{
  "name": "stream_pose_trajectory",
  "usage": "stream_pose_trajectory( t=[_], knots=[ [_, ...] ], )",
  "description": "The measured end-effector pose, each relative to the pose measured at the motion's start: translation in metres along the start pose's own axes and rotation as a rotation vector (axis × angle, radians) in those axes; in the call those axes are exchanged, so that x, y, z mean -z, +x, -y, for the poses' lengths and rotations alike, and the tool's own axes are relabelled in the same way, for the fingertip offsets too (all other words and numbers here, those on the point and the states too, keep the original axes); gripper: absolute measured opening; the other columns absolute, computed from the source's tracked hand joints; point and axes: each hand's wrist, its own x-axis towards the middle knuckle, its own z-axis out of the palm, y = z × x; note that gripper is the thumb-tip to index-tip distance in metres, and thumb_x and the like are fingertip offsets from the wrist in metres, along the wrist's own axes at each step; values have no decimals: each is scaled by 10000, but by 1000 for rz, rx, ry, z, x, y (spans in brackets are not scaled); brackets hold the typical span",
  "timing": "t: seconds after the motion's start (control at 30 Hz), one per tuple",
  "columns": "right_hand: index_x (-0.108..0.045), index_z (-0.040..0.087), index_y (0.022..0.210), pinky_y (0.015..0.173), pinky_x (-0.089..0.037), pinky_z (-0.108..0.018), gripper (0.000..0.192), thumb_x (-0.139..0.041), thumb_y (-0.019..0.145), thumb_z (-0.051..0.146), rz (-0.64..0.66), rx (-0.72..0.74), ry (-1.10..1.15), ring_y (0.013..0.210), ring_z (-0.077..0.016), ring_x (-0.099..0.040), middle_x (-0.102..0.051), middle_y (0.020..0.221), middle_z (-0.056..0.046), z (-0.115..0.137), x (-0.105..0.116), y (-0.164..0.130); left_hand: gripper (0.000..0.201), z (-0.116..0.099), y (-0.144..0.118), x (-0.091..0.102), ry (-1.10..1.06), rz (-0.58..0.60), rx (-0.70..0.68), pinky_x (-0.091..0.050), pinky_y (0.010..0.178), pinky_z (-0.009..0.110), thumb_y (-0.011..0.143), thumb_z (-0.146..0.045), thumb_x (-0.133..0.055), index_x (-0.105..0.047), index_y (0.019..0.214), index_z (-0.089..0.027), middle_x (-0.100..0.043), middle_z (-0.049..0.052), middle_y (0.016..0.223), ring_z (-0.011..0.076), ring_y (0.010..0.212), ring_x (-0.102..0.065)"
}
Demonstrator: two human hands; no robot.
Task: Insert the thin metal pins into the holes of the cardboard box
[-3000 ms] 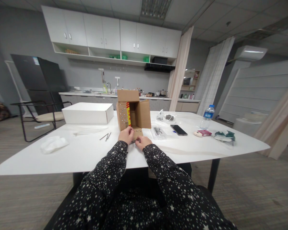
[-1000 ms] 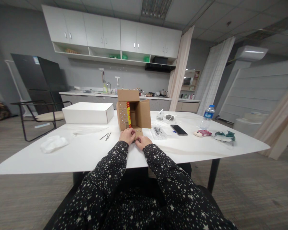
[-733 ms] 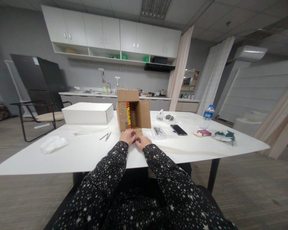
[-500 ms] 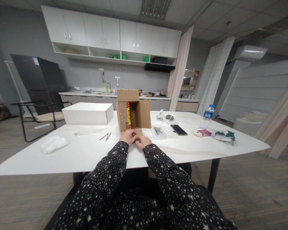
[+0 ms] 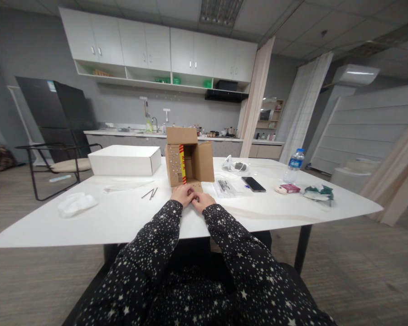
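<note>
A cardboard box (image 5: 204, 163) stands on the white table with its opening facing me and its flaps spread. Small shiny dots cover its left flap, beside a yellow and red strip. Over the lower flap (image 5: 197, 185), which lies towards me, my left hand (image 5: 181, 195) and my right hand (image 5: 203, 202) meet with curled fingers. The fingertips are pressed close together; whatever they pinch is too small or hidden to make out. To the left of my hands lie a few long thin metal pieces (image 5: 153, 194), like nails or screws.
On the table (image 5: 122, 226) a white box (image 5: 124, 160) and a crumpled white wrapper (image 5: 76, 204) are at left. At right lie a clear plastic bag (image 5: 225, 188), a phone (image 5: 253, 184), a red packet (image 5: 290, 188), a green and white packet (image 5: 318, 193) and a water bottle (image 5: 294, 165).
</note>
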Motion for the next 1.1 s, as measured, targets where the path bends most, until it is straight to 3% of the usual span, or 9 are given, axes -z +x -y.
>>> stream_pose_trajectory(
  t=[1.1],
  knots=[
    [-672,264,973,715,-441,-276,270,-463,828,353,-13,32,17,861,-202,-621,-687,897,-19,-2,-1,0,187,1,-1,-5,-19,12,10,-452,710,265,786,-278,-505,-661,867,-215,-690,8,787,164,739,-618]
  ],
)
